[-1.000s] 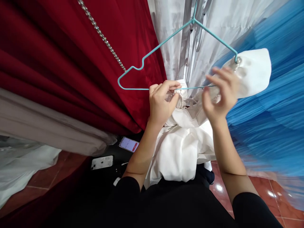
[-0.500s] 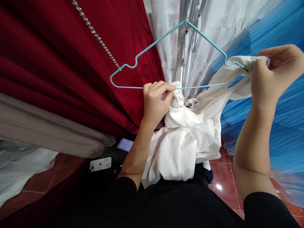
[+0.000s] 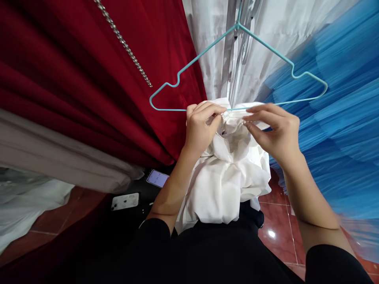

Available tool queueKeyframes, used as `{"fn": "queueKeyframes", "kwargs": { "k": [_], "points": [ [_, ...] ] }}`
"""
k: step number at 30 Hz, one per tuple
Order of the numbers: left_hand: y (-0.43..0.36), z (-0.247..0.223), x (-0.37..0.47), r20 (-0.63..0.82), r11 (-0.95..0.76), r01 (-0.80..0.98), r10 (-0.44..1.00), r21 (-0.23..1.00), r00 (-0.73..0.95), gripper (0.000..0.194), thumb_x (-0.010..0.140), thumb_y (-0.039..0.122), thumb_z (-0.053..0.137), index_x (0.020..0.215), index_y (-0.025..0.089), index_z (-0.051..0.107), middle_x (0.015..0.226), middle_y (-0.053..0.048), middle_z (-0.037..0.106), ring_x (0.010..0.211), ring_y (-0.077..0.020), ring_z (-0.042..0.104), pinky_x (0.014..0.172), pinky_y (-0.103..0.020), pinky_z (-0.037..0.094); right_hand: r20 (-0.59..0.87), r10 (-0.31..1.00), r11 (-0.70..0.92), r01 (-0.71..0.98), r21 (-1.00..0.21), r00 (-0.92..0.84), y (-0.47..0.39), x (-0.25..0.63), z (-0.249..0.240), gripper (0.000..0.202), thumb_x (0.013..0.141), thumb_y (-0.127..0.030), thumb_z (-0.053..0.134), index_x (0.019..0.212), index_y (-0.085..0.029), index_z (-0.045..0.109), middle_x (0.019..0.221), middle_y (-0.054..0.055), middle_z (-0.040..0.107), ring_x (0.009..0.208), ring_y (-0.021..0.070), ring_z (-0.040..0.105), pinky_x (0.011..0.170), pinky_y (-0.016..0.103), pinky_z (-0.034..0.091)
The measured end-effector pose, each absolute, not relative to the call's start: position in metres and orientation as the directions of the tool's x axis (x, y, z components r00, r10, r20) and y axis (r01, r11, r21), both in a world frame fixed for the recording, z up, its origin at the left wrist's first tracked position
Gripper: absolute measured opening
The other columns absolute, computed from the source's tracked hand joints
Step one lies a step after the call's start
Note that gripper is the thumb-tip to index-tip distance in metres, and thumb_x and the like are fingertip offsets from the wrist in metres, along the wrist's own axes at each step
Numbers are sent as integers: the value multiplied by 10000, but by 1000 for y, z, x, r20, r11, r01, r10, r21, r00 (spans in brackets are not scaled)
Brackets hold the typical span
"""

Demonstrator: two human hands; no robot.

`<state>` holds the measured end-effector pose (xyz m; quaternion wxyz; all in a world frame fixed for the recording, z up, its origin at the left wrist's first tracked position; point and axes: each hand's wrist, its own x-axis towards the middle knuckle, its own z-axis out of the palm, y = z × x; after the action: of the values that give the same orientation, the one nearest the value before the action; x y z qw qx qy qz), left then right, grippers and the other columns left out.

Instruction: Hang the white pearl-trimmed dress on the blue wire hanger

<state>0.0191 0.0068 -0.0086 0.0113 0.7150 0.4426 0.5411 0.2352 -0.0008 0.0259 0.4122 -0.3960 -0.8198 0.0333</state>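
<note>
White garment [image 3: 217, 189] with beaded edging [image 3: 223, 116], gathered below and between the two hands; its upper part lies at the fingertips, and its folds spread downward in front of the wearer's black clothing [image 3: 225, 252]. The left hand [image 3: 203, 126] is closed in a pinch, thumb against fingers, on the garment's upper edge. The right hand [image 3: 276, 130] is likewise nearly closed, thumb and fingertips drawn together on the white fabric just beside the left grip, a bead showing at the thumb tip. A pale blue hanger [image 3: 237, 27] extends above both grips; its lower bar runs behind the left hand and reappears at the fingertips. Whether either hand also holds the bar cannot be told. The hanger's two ends project to either side of the hands.

Beyond the hanger, directly above the grips, stand metal uprights [image 3: 233, 67] flanked by white drapery [image 3: 209, 47]. To the left of the left grip hangs red cloth [image 3: 142, 106], crossed higher up by a glittering beaded strand [image 3: 127, 49]; beige cloth [image 3: 65, 150] hangs farther out. To the right of the right grip is layered blue fabric [image 3: 331, 138]. Below and left of the left grip, a lit phone [image 3: 158, 178] and a pale phone [image 3: 125, 201] lie on a black surface [image 3: 127, 185]. Reddish floor tiles [image 3: 275, 221] show below the right grip.
</note>
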Motion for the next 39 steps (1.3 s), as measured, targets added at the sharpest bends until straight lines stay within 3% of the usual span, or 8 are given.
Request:
{"fn": "queueKeyframes", "kwargs": {
  "k": [3,7,14,20,26,32,37,39],
  "points": [
    [6,-7,19,741,-585,649,670,487,48,202,966,90,655,993,252,772,1086,4,827,1066,-202,751,1013,-395,454,734,585,735,607,-301,-345,17,229,23,97,964,-310,691,1001,-282,776,1207,26,789,1180,245,723,1034,469,552],
    [-1,-21,18,790,-629,643,611,436,62,215,996,154,616,1076,272,777,1186,-27,800,1125,-220,731,1049,-431,496,764,591,713,611,-344,-259,33,223,2,146,994,-354,656,1036,-270,768,995,1,813,977,202,760,976,435,552],
    [-35,-80,-1,778,-581,520,511,626,-366,177,940,278,667,1086,247,762,902,-40,649,817,-182,647,716,-328,543,871,479,729,604,-323,-113,23,207,-10,151,980,-313,626,1028,-249,755,952,13,808,846,186,747,884,421,566],
    [2,-67,-75,640,-513,426,370,745,-673,146,911,322,645,1018,224,624,868,-1,596,803,-144,615,736,-342,475,855,494,748,578,-326,-158,25,213,-12,157,965,-255,583,978,-245,739,965,18,800,894,206,760,937,462,545],
    [40,1,-118,857,-679,555,230,481,-462,324,857,424,747,1002,180,590,1018,-21,577,609,-56,456,612,-310,386,867,467,784,535,-315,-175,25,210,-15,91,959,-233,616,963,-253,705,964,-7,792,953,202,777,973,461,513],
    [45,39,-87,917,-683,625,366,379,-157,337,890,402,821,1090,245,600,1022,3,600,631,-88,459,540,-301,323,904,396,811,523,-261,-163,26,209,-14,82,940,-182,630,935,-237,691,925,-19,789,901,183,780,924,436,523],
    [27,41,-44,940,-796,520,340,309,-39,495,938,621,719,1272,262,651,1065,-36,668,1002,-205,664,821,-370,530,907,380,802,554,-224,-183,26,210,-16,65,944,-197,638,955,-244,682,942,-34,789,918,174,782,930,420,517],
    [13,36,-20,949,-811,514,313,279,-21,363,1004,531,668,1218,238,680,1101,-54,684,1025,-216,662,910,-389,551,906,380,796,565,-217,-186,26,209,-16,76,936,-184,625,948,-244,669,939,-32,786,917,177,782,926,420,519]
  ]
}}
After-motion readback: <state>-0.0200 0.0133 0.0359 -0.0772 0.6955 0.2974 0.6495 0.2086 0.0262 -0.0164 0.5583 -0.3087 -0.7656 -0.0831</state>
